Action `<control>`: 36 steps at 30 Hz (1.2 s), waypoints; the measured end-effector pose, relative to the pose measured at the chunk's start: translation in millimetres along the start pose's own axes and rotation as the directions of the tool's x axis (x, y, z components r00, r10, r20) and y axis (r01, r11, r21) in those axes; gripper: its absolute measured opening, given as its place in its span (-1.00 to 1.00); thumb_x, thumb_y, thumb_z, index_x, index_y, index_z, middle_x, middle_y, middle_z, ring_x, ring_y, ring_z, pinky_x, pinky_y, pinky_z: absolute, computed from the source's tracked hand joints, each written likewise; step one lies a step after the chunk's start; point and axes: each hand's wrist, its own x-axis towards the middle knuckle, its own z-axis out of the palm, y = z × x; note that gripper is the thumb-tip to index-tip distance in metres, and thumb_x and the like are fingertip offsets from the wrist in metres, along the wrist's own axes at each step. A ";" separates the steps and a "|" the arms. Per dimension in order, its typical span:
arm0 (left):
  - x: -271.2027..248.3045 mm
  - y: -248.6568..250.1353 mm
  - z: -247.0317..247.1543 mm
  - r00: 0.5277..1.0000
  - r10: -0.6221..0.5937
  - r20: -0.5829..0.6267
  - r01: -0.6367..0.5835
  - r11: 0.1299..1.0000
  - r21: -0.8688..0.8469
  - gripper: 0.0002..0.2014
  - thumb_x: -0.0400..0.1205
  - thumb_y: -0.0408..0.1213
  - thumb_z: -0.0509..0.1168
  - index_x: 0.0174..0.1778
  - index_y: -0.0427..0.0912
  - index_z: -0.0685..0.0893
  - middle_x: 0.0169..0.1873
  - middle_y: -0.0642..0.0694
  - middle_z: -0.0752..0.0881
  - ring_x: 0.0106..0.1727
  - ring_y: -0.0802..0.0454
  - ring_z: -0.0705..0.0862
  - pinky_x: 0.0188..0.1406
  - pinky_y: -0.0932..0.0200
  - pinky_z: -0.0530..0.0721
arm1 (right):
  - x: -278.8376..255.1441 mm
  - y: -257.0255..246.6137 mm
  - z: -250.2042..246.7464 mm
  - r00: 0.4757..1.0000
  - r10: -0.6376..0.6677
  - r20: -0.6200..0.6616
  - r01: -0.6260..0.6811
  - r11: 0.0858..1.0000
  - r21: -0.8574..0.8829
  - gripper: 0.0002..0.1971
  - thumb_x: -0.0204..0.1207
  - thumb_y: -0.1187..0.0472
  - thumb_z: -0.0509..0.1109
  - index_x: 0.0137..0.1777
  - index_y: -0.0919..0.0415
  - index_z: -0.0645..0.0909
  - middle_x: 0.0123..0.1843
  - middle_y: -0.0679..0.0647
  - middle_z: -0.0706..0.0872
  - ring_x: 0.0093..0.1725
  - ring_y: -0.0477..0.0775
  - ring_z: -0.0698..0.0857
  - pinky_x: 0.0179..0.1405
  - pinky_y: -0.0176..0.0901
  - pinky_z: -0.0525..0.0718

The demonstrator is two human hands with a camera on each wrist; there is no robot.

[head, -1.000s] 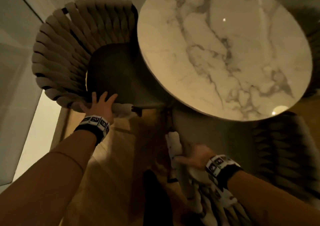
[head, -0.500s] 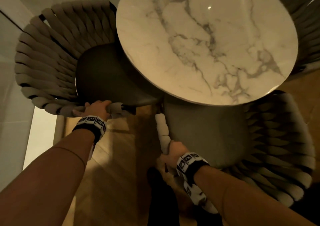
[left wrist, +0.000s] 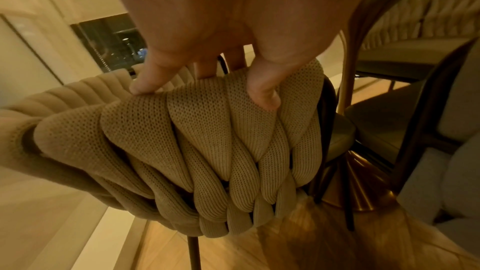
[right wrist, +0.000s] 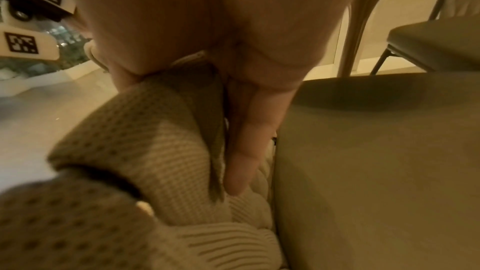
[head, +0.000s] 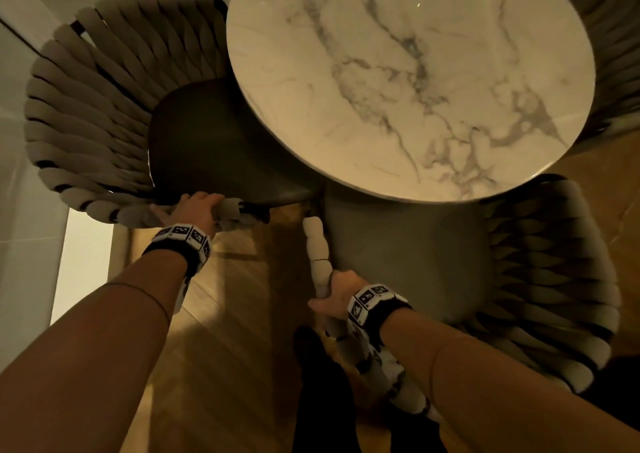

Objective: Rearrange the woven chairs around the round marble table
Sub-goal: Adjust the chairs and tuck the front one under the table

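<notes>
The round white marble table [head: 408, 81] fills the upper middle of the head view. A beige woven chair [head: 93, 113] stands at its left, its dark seat tucked partly under the top. My left hand [head: 194, 208] grips the woven arm rim of this chair [left wrist: 202, 130], fingers curled over the top. A second woven chair [head: 554, 279] stands at the lower right, its grey seat [right wrist: 376, 161] against the table. My right hand [head: 341, 293] grips that chair's left woven arm [right wrist: 155, 130], fingers wrapped down its inner side.
A third woven chair [head: 616, 47] curves round the table's far right. The table's brass pedestal base [left wrist: 361, 188] stands on wooden herringbone floor [head: 225, 348]. A pale wall [head: 20, 175] lies close behind the left chair. My dark-clad leg [head: 322, 383] stands between the two chairs.
My left hand went from resting flat on the left chair's rim to gripping it. My right hand took hold of the right chair's arm. Both chairs now sit closer under the table.
</notes>
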 end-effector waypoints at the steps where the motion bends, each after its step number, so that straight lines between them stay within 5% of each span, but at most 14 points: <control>1: 0.0 -0.1 -1.6 1.000 0.012 0.012 -0.012 1.000 -0.001 -0.49 0.65 -0.35 0.19 0.50 0.13 0.40 0.51 -0.09 0.42 0.60 -0.24 0.26 0.47 -0.71 -0.18 | -0.1 1.5 -1.3 1.000 -0.020 0.007 0.020 0.999 -0.038 -0.29 0.36 -0.33 0.39 0.32 0.20 0.49 0.24 0.17 0.66 0.12 0.22 0.70 0.00 0.02 0.72; 5: 0.9 1.3 -3.4 0.998 0.053 0.043 -0.052 0.998 -0.027 -0.48 0.57 -0.25 0.29 0.46 0.19 0.44 0.45 0.02 0.49 0.52 -0.25 0.40 0.52 -0.61 0.08 | -6.7 12.0 -11.2 0.997 -0.072 0.033 0.074 0.995 -0.065 -0.25 0.36 -0.49 0.18 0.30 0.09 0.53 0.14 0.12 0.69 0.04 0.19 0.70 0.05 0.11 0.72; 8: -17.6 32.6 -5.3 0.957 0.217 -0.195 -0.262 0.932 -0.251 -0.59 0.56 -0.30 0.24 0.32 0.09 0.62 0.40 -0.04 0.60 0.38 -0.14 0.58 0.46 -0.20 0.48 | -20.3 29.7 -30.3 0.997 -0.081 -0.012 0.081 0.996 -0.047 -0.34 0.43 -0.47 0.05 0.26 -0.03 0.58 0.09 0.09 0.71 0.01 0.15 0.69 0.07 0.11 0.71; 11: -56.5 85.5 -8.9 0.880 0.335 -0.336 -0.445 0.829 -0.339 -0.70 0.55 -0.34 0.21 0.13 -0.07 0.75 0.14 -0.09 0.77 0.15 -0.08 0.71 0.26 0.01 0.63 | -47.0 66.3 -54.7 0.984 -0.110 -0.139 0.118 0.992 0.050 -0.55 0.51 -0.34 0.13 0.17 -0.12 0.65 0.08 0.09 0.76 0.07 0.16 0.71 0.12 0.02 0.69; 16: -123.9 178.6 13.0 0.737 0.605 -0.302 -0.675 0.633 -0.380 -0.62 0.44 -0.16 0.04 -0.09 0.01 0.78 -0.18 0.06 0.83 -0.15 0.14 0.76 -0.07 0.06 0.74 | -103.2 176.4 -99.8 0.955 -0.061 -0.290 0.114 0.979 0.170 -0.85 0.57 -0.05 0.30 -0.10 -0.10 0.68 -0.10 -0.04 0.81 -0.05 0.00 0.76 0.12 -0.09 0.68; 20: -154.5 273.5 41.7 0.677 0.704 -0.215 -0.725 0.588 -0.359 -0.68 0.46 -0.17 0.08 0.00 0.11 0.69 -0.13 0.13 0.78 -0.10 0.12 0.76 -0.06 0.06 0.73 | -140.6 288.9 -151.6 0.882 0.138 -0.450 -0.024 0.968 0.248 -0.81 0.62 0.00 0.27 -0.23 -0.13 0.61 -0.29 -0.15 0.69 -0.16 -0.04 0.67 -0.09 -0.21 0.53; 22: -165.5 329.9 55.2 0.679 0.716 -0.164 -0.720 0.604 -0.342 -0.66 0.49 -0.14 0.08 0.11 0.16 0.65 -0.03 0.14 0.73 -0.05 0.10 0.74 -0.01 0.04 0.72 | -151.3 349.7 -181.6 0.829 0.222 -0.513 -0.064 0.949 0.308 -0.78 0.62 0.00 0.26 -0.23 -0.11 0.66 -0.34 -0.13 0.70 -0.23 0.03 0.68 -0.13 -0.13 0.60; 25: -175.8 423.0 76.1 0.702 0.708 -0.076 -0.695 0.658 -0.290 -0.64 0.58 -0.08 0.11 0.30 0.20 0.54 0.16 0.15 0.63 0.01 0.04 0.70 0.04 0.01 0.71 | -146.3 435.0 -230.6 0.767 0.270 -0.582 -0.053 0.931 0.362 -0.76 0.62 -0.01 0.26 0.01 0.05 0.73 -0.13 0.07 0.83 -0.12 0.12 0.77 -0.02 0.06 0.72; 28: -178.3 523.0 97.7 0.767 0.642 0.030 -0.604 0.736 -0.306 -0.52 0.64 0.03 0.12 0.51 0.15 0.36 0.41 0.04 0.49 0.34 -0.04 0.58 0.30 0.00 0.61 | -113.9 504.1 -292.8 0.718 0.221 -0.660 -0.066 0.966 0.251 -0.74 0.61 0.02 0.26 0.16 0.09 0.68 0.06 0.18 0.78 0.04 0.20 0.71 0.03 0.00 0.63; 32: -179.8 631.3 121.8 0.886 0.416 0.204 -0.293 0.844 -0.450 -0.23 0.60 0.17 0.18 0.66 0.17 -0.07 0.66 -0.07 0.17 0.58 -0.19 0.36 0.53 -0.11 0.42 | -60.5 565.2 -364.1 0.726 0.116 -0.678 -0.068 0.993 0.097 -0.65 0.57 0.06 0.29 0.31 0.15 0.56 0.29 0.26 0.61 0.29 0.29 0.55 0.21 0.08 0.54; 36: -177.2 683.8 135.5 0.927 0.291 0.237 -0.118 0.826 -0.552 -0.08 0.55 0.18 0.28 0.63 0.26 -0.25 0.70 -0.01 0.01 0.55 -0.21 0.42 0.48 -0.15 0.51 | -4.8 591.6 -412.6 0.749 -0.074 -0.659 0.016 0.996 -0.093 -0.47 0.52 0.07 0.36 0.48 0.15 0.39 0.55 0.22 0.37 0.52 0.32 0.33 0.49 0.21 0.40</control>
